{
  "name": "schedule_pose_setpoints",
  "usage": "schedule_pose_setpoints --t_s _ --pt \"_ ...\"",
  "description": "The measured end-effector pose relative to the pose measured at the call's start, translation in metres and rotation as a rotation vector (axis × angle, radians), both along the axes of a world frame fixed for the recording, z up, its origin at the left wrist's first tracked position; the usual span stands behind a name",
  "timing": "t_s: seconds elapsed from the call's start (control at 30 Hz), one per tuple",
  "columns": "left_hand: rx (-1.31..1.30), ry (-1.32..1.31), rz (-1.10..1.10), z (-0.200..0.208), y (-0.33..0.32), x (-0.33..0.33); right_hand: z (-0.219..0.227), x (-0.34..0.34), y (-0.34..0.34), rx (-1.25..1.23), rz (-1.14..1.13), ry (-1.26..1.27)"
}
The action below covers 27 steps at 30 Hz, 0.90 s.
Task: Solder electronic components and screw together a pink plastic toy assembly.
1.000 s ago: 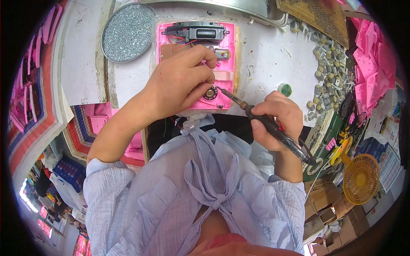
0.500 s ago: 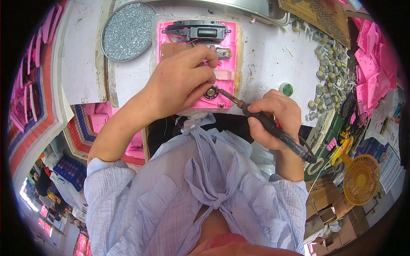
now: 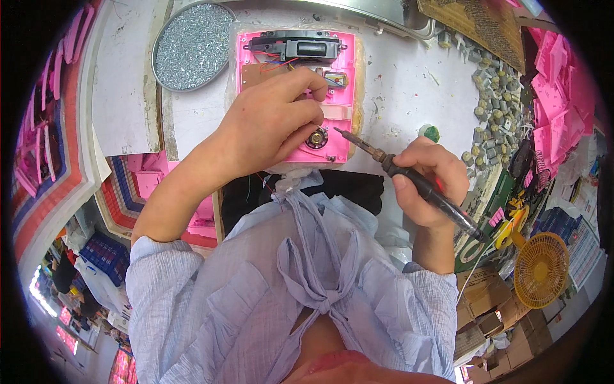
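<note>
A pink plastic housing lies before me with a black part along its far end and coloured wires inside. Over its middle, my left hand has its thumb and fingers pinched just above a small round speaker; whatever they pinch is hidden. My right hand is closed round the dark handle of a soldering iron. The iron's tip points left and hovers at the housing's right side, a little apart from the speaker.
A round tray of small screws stands at the far left. Right of the housing are a green-filled small cup and several grey motor-like parts. Pink plastic pieces pile up at the right, above a yellow basket.
My right hand has drawn the soldering iron back to the right, its tip moving away from the speaker and my left fingertips. The left hand stays nearly still.
</note>
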State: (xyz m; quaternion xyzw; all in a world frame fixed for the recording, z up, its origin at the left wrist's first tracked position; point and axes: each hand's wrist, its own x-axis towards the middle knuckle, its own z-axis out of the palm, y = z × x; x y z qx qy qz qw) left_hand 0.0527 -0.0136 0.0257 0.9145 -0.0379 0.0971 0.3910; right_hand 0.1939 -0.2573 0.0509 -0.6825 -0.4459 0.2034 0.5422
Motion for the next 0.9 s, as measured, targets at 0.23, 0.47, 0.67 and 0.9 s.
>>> schedule_pose_setpoints --t_s 0.23,0.47,0.67,0.9 --pt "0.011 0.01 -0.005 0.002 0.0 0.001 -0.002 0.001 -0.003 0.036 -0.006 0.017" --pt "0.015 0.011 -0.018 0.002 0.002 0.001 -0.001 0.004 -0.001 0.05 0.007 -0.019" --pt "0.061 -0.005 -0.062 0.003 0.006 0.002 0.001 0.005 0.0 0.047 0.009 -0.031" --pt "0.083 0.013 -0.175 0.008 0.019 0.005 0.0 0.006 -0.001 0.073 0.026 -0.042"
